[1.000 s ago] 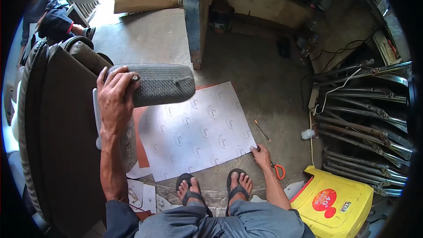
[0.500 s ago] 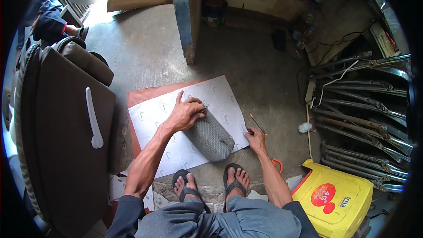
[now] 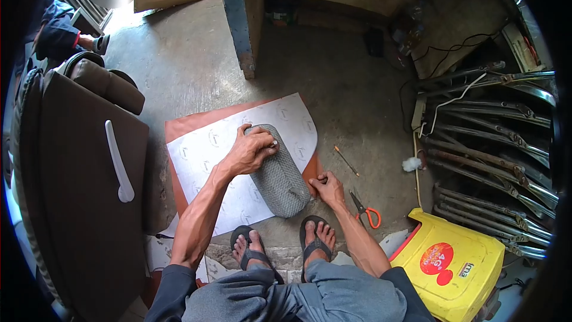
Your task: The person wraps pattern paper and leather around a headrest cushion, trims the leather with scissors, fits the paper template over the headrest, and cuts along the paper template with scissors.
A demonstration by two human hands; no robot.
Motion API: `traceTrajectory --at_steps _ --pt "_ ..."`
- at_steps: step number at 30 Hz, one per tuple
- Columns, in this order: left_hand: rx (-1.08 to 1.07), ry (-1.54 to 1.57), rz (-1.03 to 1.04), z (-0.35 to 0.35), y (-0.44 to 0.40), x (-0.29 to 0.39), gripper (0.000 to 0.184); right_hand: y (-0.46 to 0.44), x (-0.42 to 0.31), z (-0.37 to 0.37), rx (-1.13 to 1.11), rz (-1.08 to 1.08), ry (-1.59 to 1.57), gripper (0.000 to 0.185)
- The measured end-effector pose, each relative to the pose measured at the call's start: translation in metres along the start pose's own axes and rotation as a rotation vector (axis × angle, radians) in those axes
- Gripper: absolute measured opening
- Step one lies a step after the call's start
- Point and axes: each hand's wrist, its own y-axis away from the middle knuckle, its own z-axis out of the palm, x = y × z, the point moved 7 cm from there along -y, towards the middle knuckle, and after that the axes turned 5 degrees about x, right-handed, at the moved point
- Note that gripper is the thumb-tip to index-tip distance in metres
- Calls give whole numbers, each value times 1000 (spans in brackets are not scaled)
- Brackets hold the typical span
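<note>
My left hand (image 3: pixel 253 150) is closed on the upper end of a grey textured padded block (image 3: pixel 279 176) with rounded ends. The block lies at a slant on a white printed sheet (image 3: pixel 205 155), which rests over a reddish-brown sheet (image 3: pixel 187 123) on the floor. To the right of the block, my right hand (image 3: pixel 328 189) pinches the edge of the brown sheet. Orange-handled scissors (image 3: pixel 372 217) lie near my right wrist, and a thin orange pencil-like stick (image 3: pixel 347 161) is above them.
A dark padded seat (image 3: pixel 89 197) with a white curved piece (image 3: pixel 119 164) stands at left. Metal frames (image 3: pixel 488 161) are stacked at right, above a yellow container (image 3: pixel 453 268). A blue post (image 3: pixel 235 18) rises ahead. Another person (image 3: pixel 59 33) sits at upper left.
The grey block has come down from the air onto the white sheet, in my left hand. The white sheet's right edge now curves back, showing brown beneath. My right hand has shifted left.
</note>
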Motion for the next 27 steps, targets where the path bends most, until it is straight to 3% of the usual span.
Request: traceTrajectory --at_steps 5,9,10,13,15,17,18,21,23,24,26,27 --pt "-55 -57 85 -4 4 19 8 -3 2 9 -57 46 209 46" --pt "-85 -90 128 14 5 14 11 -2 4 1 -108 -101 233 44" --pt "-119 -149 146 26 6 9 21 1 2 -3 -145 -83 182 48" --pt "-20 -122 72 36 3 0 21 4 8 -4 -57 -236 89 66" --pt "19 -69 67 31 1 7 20 8 7 -4 -146 -141 9 68" --pt "43 -120 89 31 1 12 18 4 26 8 -119 -154 -3 56" --pt "39 -152 97 33 1 16 18 12 22 12 -135 -92 -131 59" --pt "65 -158 77 34 1 18 18 15 23 14 59 -155 -56 72" --pt "90 -182 70 39 4 18 18 31 -2 -3 273 -312 14 68" --pt "163 -180 63 36 6 17 19 32 -14 -8 275 -308 11 68" --pt "220 -163 56 36 10 18 20 34 -7 -18 196 -71 152 57" --pt "272 -181 18 30 11 17 20 20 24 -14 275 -77 80 44"
